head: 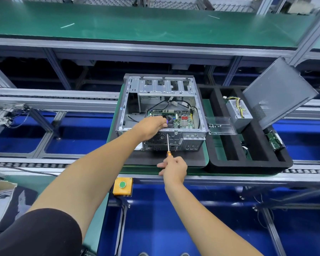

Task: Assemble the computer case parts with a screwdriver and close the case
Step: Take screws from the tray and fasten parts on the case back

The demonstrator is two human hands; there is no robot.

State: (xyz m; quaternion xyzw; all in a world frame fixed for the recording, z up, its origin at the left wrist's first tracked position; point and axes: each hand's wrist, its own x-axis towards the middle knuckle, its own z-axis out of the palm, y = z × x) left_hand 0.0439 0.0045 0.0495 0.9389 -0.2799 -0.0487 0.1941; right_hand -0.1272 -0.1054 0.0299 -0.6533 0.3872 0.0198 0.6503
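An open grey computer case (133, 93) lies on a dark mat, its motherboard (181, 119) showing inside. My left hand (151, 126) reaches over the case's near rear edge and its fingers curl round the fan there, beside a purple part. My right hand (174, 169) grips the orange handle of a screwdriver (167, 143). The shaft points up and away, with its tip at the rear panel's top edge. The grey side panel (279, 93) leans upright at the right.
A black foam tray (248, 163) to the right holds a power supply (238, 113) with yellow wires, a clear plastic piece (222, 124) and a drive (274, 141). A yellow box with a green button (122, 185) hangs on the front rail. Conveyor rails run left and right.
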